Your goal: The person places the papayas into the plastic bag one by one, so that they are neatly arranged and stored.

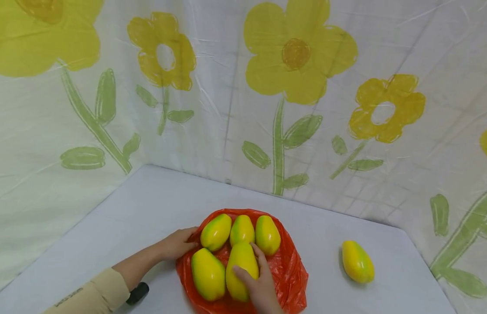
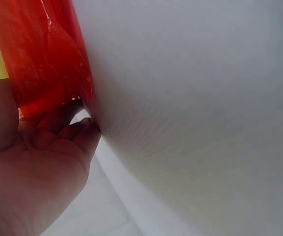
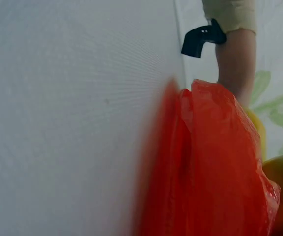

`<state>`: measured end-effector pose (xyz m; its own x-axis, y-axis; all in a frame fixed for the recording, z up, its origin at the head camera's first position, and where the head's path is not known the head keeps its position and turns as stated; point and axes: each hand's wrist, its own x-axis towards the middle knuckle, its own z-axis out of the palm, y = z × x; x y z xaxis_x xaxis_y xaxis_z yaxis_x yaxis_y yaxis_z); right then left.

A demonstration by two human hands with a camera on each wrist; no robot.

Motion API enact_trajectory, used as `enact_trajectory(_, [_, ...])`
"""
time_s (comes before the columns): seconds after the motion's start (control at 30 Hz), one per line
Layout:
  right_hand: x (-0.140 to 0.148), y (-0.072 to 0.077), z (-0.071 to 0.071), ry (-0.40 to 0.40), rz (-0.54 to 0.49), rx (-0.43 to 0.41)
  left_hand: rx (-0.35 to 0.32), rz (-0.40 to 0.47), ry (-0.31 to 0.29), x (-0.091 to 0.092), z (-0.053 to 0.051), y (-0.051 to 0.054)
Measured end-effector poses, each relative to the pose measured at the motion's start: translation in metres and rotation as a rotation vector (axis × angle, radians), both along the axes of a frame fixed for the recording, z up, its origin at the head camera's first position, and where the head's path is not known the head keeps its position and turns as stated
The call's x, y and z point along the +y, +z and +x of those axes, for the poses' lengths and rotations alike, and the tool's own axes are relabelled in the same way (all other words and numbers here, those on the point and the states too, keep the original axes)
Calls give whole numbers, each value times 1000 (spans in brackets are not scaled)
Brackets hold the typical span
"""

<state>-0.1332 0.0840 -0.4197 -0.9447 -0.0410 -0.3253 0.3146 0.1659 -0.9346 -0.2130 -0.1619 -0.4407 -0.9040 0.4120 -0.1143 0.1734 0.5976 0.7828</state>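
A red plastic bag point(image 1: 288, 266) lies spread open on the table, with several yellow-green papayas inside. Three sit along its back; a papaya point(image 1: 208, 274) is at front left. Beside that one, my right hand point(image 1: 263, 285) grips another papaya point(image 1: 240, 261), thumb on its near face and fingers along its right side. At the bag's left rim, my left hand point(image 1: 178, 244) holds the red plastic between thumb and fingers, as the left wrist view also shows of that hand point(image 2: 43, 162). In the right wrist view the bag point(image 3: 225, 167) hides most of the work.
A single papaya point(image 1: 358, 261) lies on the white table point(image 1: 325, 235) to the right of the bag. Behind stands a white curtain point(image 1: 216, 131) printed with yellow flowers. A black device point(image 1: 137, 293) shows by the left forearm.
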Motion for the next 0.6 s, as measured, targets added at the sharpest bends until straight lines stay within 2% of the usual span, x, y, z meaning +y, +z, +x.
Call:
enact_trajectory(0.2, [-6, -2, 4, 41, 61, -11, 6, 7, -23, -1, -1, 0])
enact_trajectory(0.37, [-7, -4, 7, 89, -11, -41, 6, 4, -26, -1, 0, 1])
enact_trajectory(0.6, [-7, -7, 7, 132, -121, -136, -2, -2, -15, 0, 1, 3])
